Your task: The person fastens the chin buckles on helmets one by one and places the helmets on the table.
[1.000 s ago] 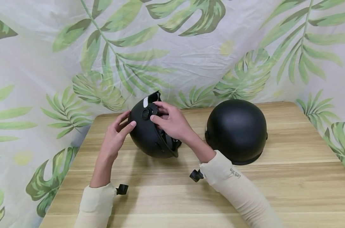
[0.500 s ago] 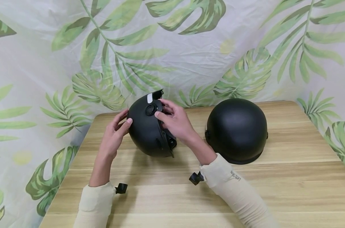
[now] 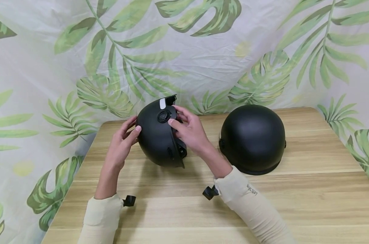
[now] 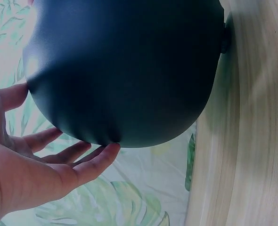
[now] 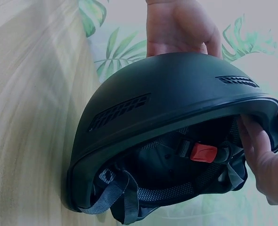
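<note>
A black helmet (image 3: pixel 155 139) stands on its side at the table's left, its opening turned to the right. My left hand (image 3: pixel 119 144) touches its crown with thumb and fingertips, the fingers fairly straight, as the left wrist view shows on the smooth dome (image 4: pixel 129 70). My right hand (image 3: pixel 191 130) grips the rim beside a round black dial (image 3: pixel 164 116), thumb outside and fingers inside. In the right wrist view, a red buckle (image 5: pixel 203 153), grey straps (image 5: pixel 125 195) and padding show inside the shell, with vents (image 5: pixel 120 110) on the outside. A white sticker (image 3: pixel 162 103) lies near the rim.
A second black helmet (image 3: pixel 252 139) sits dome up on the wooden table (image 3: pixel 312 200), to the right of the first. A leaf-printed cloth (image 3: pixel 202 64) hangs behind the table. Small black camera mounts (image 3: pixel 210 192) stick out from both sleeves.
The held helmet has turned, so its dial and white sticker have shifted right and less of its inside shows. My right hand has moved slightly right with the rim. The second helmet stays put.
</note>
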`<move>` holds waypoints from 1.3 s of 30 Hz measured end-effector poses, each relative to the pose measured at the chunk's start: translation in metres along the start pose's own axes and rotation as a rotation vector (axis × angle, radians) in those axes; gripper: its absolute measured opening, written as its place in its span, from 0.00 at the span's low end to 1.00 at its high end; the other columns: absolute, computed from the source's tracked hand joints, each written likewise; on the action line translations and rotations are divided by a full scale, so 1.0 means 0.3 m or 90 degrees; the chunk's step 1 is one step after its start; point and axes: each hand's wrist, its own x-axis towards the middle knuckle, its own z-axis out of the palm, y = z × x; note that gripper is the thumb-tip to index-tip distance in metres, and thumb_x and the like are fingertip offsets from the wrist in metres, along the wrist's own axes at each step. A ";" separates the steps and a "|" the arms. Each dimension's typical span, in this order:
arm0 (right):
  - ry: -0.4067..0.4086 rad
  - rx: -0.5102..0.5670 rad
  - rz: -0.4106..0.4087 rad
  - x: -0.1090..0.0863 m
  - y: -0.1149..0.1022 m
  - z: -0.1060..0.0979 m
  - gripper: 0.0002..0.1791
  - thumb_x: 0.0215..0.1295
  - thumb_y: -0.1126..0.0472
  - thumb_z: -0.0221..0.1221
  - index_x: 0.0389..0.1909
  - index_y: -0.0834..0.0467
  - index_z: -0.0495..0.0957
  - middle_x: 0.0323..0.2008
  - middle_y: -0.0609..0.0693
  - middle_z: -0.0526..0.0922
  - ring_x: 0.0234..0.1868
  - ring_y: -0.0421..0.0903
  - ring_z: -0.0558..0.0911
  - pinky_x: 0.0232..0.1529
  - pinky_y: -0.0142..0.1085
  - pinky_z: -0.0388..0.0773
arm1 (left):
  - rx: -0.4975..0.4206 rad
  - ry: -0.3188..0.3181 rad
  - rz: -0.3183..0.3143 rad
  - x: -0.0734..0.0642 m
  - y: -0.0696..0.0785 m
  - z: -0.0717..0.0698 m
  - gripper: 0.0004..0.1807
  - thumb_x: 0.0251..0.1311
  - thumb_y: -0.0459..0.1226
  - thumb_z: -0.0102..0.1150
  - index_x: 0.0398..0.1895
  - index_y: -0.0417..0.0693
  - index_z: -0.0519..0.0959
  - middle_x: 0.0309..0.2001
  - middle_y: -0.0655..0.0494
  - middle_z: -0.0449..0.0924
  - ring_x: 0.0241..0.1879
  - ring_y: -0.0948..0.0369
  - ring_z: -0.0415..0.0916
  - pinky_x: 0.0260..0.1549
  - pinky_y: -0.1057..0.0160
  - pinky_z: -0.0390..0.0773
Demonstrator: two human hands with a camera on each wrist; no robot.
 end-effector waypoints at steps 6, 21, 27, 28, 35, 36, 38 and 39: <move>0.013 0.019 -0.003 -0.001 0.007 -0.008 0.30 0.78 0.67 0.56 0.79 0.56 0.67 0.66 0.62 0.80 0.55 0.57 0.89 0.49 0.43 0.90 | 0.019 -0.001 0.020 -0.001 -0.002 -0.003 0.34 0.79 0.45 0.56 0.84 0.54 0.62 0.82 0.47 0.60 0.80 0.45 0.63 0.57 0.80 0.76; 0.028 0.048 -0.013 -0.013 0.030 -0.010 0.29 0.78 0.67 0.57 0.77 0.55 0.69 0.65 0.62 0.80 0.50 0.50 0.89 0.50 0.43 0.90 | 0.046 -0.001 0.020 -0.002 -0.002 -0.012 0.34 0.78 0.46 0.56 0.84 0.61 0.62 0.84 0.53 0.59 0.81 0.47 0.63 0.77 0.45 0.67; 0.045 0.056 -0.014 -0.015 0.035 -0.023 0.28 0.78 0.66 0.57 0.77 0.54 0.69 0.65 0.62 0.80 0.49 0.48 0.89 0.49 0.42 0.90 | 0.046 -0.017 0.025 -0.002 -0.005 -0.011 0.35 0.78 0.45 0.57 0.85 0.60 0.60 0.84 0.52 0.58 0.80 0.46 0.63 0.77 0.43 0.66; 0.050 0.061 -0.016 -0.016 0.036 -0.025 0.28 0.78 0.66 0.57 0.77 0.55 0.70 0.65 0.62 0.80 0.48 0.47 0.89 0.48 0.41 0.90 | 0.047 -0.020 0.026 -0.001 -0.005 -0.010 0.35 0.78 0.45 0.57 0.85 0.60 0.60 0.84 0.52 0.58 0.80 0.46 0.63 0.78 0.42 0.66; 0.051 0.113 -0.037 -0.021 0.046 -0.038 0.28 0.78 0.68 0.55 0.76 0.57 0.69 0.63 0.65 0.80 0.44 0.44 0.87 0.42 0.35 0.89 | 0.046 -0.038 0.035 -0.004 -0.010 -0.016 0.36 0.78 0.43 0.56 0.86 0.62 0.58 0.85 0.53 0.55 0.82 0.45 0.59 0.78 0.38 0.63; 0.050 0.120 -0.037 -0.022 0.048 -0.039 0.27 0.78 0.68 0.55 0.76 0.58 0.69 0.63 0.65 0.80 0.44 0.43 0.87 0.41 0.35 0.89 | 0.046 -0.038 0.035 -0.005 -0.010 -0.017 0.36 0.78 0.43 0.56 0.85 0.63 0.58 0.85 0.54 0.55 0.82 0.45 0.59 0.78 0.38 0.62; 0.049 0.130 -0.035 -0.024 0.050 -0.041 0.27 0.79 0.68 0.55 0.76 0.58 0.69 0.64 0.64 0.80 0.43 0.43 0.87 0.40 0.34 0.88 | 0.047 -0.038 0.036 -0.006 -0.010 -0.020 0.36 0.77 0.43 0.57 0.85 0.63 0.59 0.85 0.54 0.55 0.82 0.45 0.59 0.78 0.37 0.62; 0.050 0.134 -0.032 -0.024 0.051 -0.042 0.27 0.79 0.68 0.55 0.77 0.57 0.69 0.64 0.63 0.79 0.43 0.43 0.87 0.40 0.34 0.88 | 0.048 -0.039 0.036 -0.006 -0.010 -0.021 0.36 0.77 0.43 0.57 0.85 0.63 0.59 0.85 0.54 0.55 0.82 0.45 0.59 0.78 0.37 0.62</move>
